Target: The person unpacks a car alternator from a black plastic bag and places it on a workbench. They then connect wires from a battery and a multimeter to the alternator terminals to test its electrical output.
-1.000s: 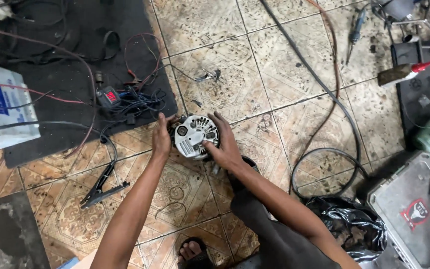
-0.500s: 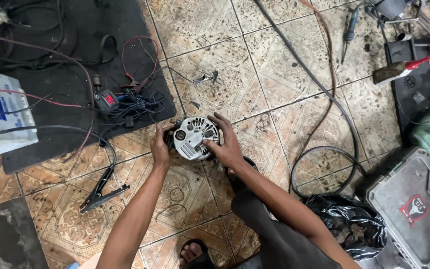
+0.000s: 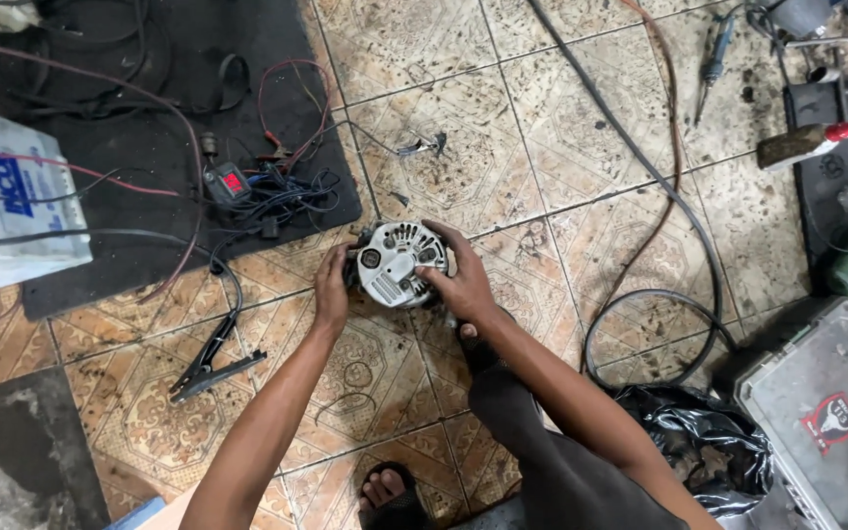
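Alternator (image 3: 397,263) right of mat (image 3: 130,196)

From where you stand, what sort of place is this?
Likely an auto-electric repair workshop floor: both hands hold an alternator, with a car battery, a clamp and tangled test wires nearby.

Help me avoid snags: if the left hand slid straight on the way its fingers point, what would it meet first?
Probably the tangle of blue wires on the black mat. The left hand, on the alternator, points up the floor toward them, though depth is unclear.
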